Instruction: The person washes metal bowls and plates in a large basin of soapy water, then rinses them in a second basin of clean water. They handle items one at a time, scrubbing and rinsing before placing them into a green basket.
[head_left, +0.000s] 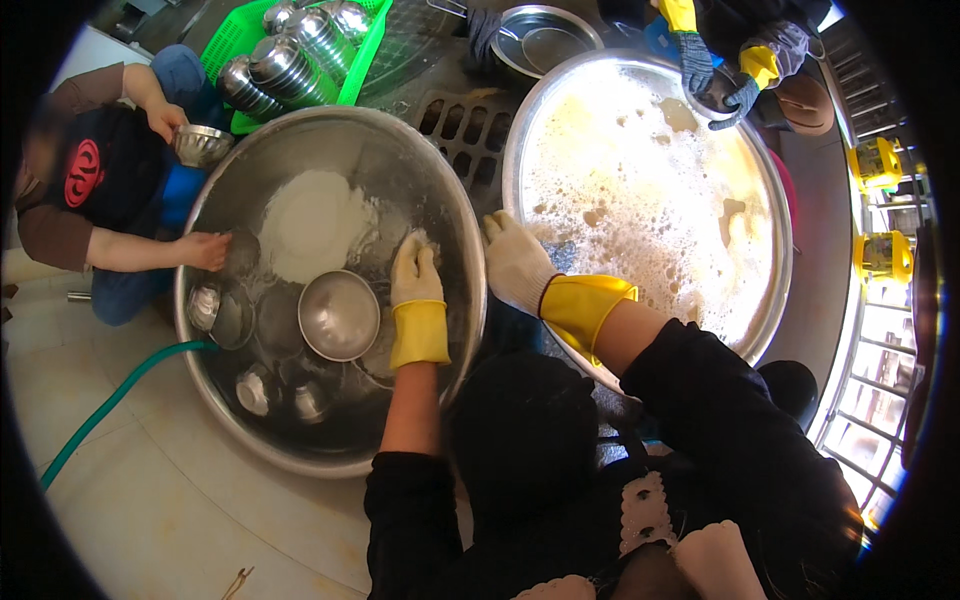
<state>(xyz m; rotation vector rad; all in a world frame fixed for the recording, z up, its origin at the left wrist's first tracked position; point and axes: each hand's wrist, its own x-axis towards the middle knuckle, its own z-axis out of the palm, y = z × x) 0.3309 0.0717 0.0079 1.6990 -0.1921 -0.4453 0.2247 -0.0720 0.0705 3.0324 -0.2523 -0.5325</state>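
My left hand (417, 279) wears a white knit glove with a yellow rubber cuff. It reaches down inside a large round metal tub (330, 471) of water, near the right wall. Water is disturbed at its fingertips, and I cannot tell whether they hold anything. Beside this hand floats a metal bowl (339, 315). Several smaller metal bowls (255, 391) lie in the same water. My right hand (517, 262), gloved alike, is between the two tubs, by the rim of the second tub (786, 247), which is full of foamy water (637, 210). Its finger grip is unclear.
At left a person holds a fluted metal bowl (202, 145). Another person's gloved hands (697, 64) hold a bowl at the foamy tub's far rim. A green basket (367, 52) carries stacked metal bowls (289, 67). A green hose (112, 416) enters the left tub; a drain grate (465, 127) lies behind.
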